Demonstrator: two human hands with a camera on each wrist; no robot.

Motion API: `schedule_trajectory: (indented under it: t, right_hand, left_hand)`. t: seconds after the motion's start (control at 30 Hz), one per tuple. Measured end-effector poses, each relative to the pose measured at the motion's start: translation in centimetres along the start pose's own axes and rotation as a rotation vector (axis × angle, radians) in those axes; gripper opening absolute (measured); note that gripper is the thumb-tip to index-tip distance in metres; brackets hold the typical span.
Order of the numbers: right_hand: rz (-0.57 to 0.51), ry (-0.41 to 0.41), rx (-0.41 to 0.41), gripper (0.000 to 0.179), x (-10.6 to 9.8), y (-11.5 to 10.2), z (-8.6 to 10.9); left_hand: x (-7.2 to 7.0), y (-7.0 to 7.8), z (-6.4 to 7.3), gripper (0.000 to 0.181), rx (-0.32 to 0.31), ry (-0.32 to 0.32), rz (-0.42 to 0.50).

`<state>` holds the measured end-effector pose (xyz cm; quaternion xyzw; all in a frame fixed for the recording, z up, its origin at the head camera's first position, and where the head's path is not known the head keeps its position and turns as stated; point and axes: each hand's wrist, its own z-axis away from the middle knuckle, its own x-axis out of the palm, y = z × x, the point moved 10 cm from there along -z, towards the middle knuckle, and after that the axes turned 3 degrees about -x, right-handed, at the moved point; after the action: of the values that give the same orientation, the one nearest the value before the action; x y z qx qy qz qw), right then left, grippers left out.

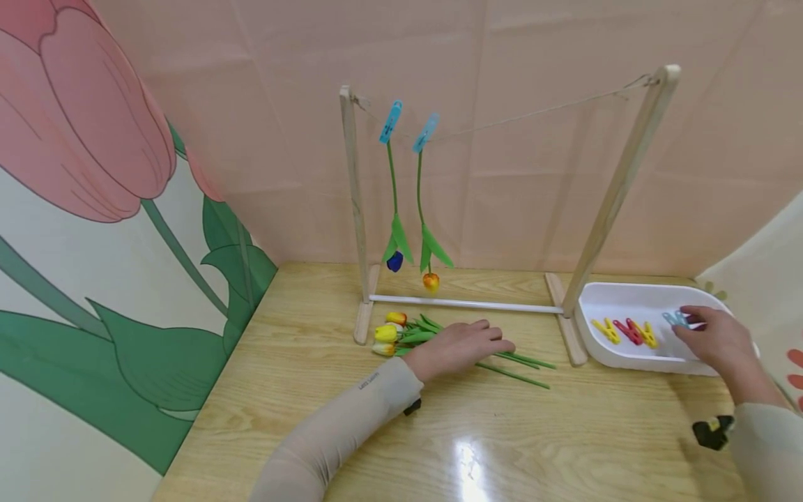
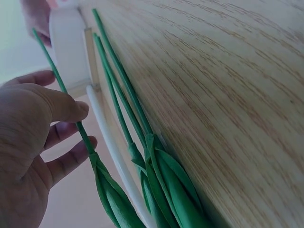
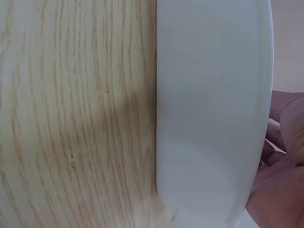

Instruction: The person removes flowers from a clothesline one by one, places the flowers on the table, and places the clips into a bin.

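Observation:
My left hand [image 1: 461, 346] is over a small bunch of artificial tulips [image 1: 385, 333] lying on the table. In the left wrist view its thumb and fingers pinch one green tulip stem [image 2: 56, 75], raised beside several other stems [image 2: 124, 78]. At the right, my right hand [image 1: 721, 338] reaches into a white tray [image 1: 617, 359], its thumb and fingers at a light blue clothespin [image 1: 674, 318]. Yellow clothespins [image 1: 606, 330] and a red clothespin [image 1: 628, 332] lie beside it. The tray wall hides most of that hand in the right wrist view.
A wooden stand [image 1: 617, 192] with a string [image 1: 533, 113] rises behind the bunch. From the string, blue clothespins [image 1: 390, 123] hold a blue tulip [image 1: 394, 261] and an orange tulip [image 1: 431, 282] head down. A white bar [image 1: 464, 303] joins the stand's feet.

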<state>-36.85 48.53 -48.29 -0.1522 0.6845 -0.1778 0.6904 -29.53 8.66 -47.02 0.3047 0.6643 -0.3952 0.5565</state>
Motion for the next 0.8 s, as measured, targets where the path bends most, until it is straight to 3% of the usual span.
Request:
schedule_trajectory:
  t: [0.23,0.37,0.6,0.8]
  right_hand:
    - [-0.020,0.027,0.053,0.064,-0.2,0.2,0.2]
    - [-0.026,0.051,0.041,0.063,-0.4,-0.7,0.4]
    - [-0.010,0.089,-0.078,0.059,-1.6,-4.2,0.4]
    - [-0.037,0.129,-0.153,0.056,-3.0,-8.8,0.7]
  left_hand:
    - [-0.2,0.0,0.1,0.056,0.009,-0.006,-0.006]
    - [-0.4,-0.3,0.2,0.055,-0.009,-0.019,-0.014]
    - [-2.2,-1.6,0.5,0.047,-0.050,0.014,-0.010]
    - [-4.4,-3.0,1.3,0.045,-0.077,0.048,-0.010]
